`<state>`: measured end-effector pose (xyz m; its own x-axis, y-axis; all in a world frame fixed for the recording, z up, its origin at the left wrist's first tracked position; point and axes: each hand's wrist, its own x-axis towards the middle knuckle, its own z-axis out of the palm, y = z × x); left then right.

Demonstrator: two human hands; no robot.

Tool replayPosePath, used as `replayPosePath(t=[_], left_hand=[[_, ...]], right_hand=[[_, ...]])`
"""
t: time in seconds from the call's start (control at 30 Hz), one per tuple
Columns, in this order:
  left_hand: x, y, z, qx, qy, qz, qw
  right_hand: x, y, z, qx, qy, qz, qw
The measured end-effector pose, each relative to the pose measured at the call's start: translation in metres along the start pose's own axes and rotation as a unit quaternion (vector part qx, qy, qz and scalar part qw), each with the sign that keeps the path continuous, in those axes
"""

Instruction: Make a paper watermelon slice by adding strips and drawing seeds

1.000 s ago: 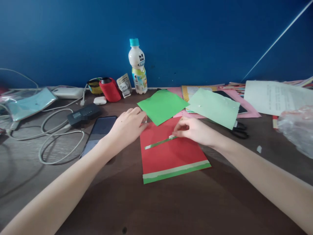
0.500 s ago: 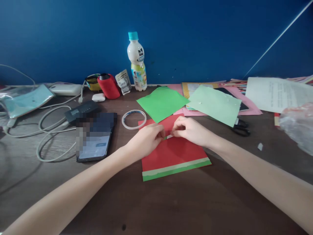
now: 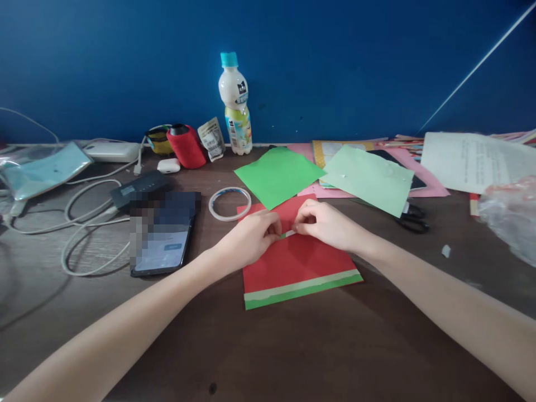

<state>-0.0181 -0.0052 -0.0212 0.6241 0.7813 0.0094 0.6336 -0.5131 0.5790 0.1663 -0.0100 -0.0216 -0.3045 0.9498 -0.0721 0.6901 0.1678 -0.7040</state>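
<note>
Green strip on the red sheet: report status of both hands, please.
Left hand and right hand both pinch green strip. Strip low over red sheet. Tape ring beside, apart.

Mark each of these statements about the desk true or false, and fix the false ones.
1. Both hands, left hand and right hand, pinch a thin paper strip over the red sheet. True.
2. The tape ring lies on the green sheet. False: it lies on the desk, beside the red sheet.
3. The bottle stands upright by the blue wall. True.
4. The scissors are in the right hand. False: they lie under the pale green sheet.
</note>
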Motion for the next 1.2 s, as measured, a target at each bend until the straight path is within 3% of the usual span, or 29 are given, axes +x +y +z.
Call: replayPosePath(t=[1.2], left_hand=[[-0.0001, -0.0006, 0.0007, -0.051, 0.007, 0.011, 0.999]], right_hand=[[-0.0047, -0.0055, 0.0070, -0.037, 0.043, 0.005, 0.998]])
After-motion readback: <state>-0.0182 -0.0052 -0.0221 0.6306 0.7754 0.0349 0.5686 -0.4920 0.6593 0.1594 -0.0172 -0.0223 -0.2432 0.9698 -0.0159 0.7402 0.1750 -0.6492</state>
